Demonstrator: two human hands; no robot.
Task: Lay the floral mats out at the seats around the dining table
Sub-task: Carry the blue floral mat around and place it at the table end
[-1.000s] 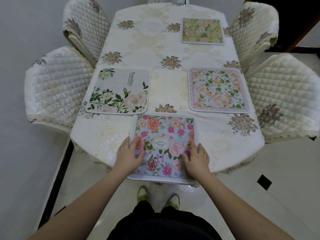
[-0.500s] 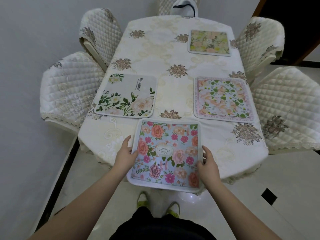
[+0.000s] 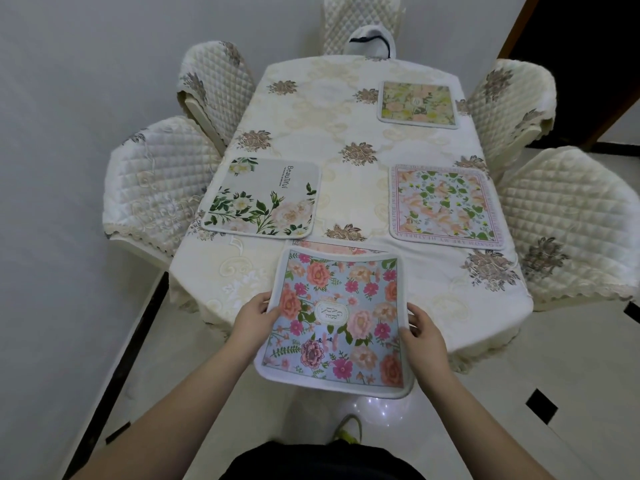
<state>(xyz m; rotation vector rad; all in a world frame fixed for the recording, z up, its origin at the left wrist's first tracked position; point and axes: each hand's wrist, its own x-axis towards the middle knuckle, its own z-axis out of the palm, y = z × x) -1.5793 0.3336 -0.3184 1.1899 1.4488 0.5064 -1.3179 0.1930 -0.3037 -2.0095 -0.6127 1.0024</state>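
Observation:
I hold a blue floral mat (image 3: 337,318) with pink and orange flowers by its two sides, lifted off the near end of the table. My left hand (image 3: 254,318) grips its left edge and my right hand (image 3: 424,336) its right edge. Just beyond its far edge, a strip of another floral mat (image 3: 341,247) shows lying on the cloth. A grey mat with white flowers (image 3: 261,197) lies at the left seat, a pink-bordered mat (image 3: 445,206) at the right seat, and a green-yellow mat (image 3: 417,103) at the far right seat.
The dining table (image 3: 349,133) has a cream cloth with brown flower motifs. Quilted covered chairs stand around it: two at left (image 3: 156,181), two at right (image 3: 568,220), one at the far end (image 3: 360,19). A white bag (image 3: 370,46) rests at the far edge.
My hands shifted from the top of the blue mat to its side edges and lifted it up and back toward me, uncovering the edge of a mat beneath. My view pulled back.

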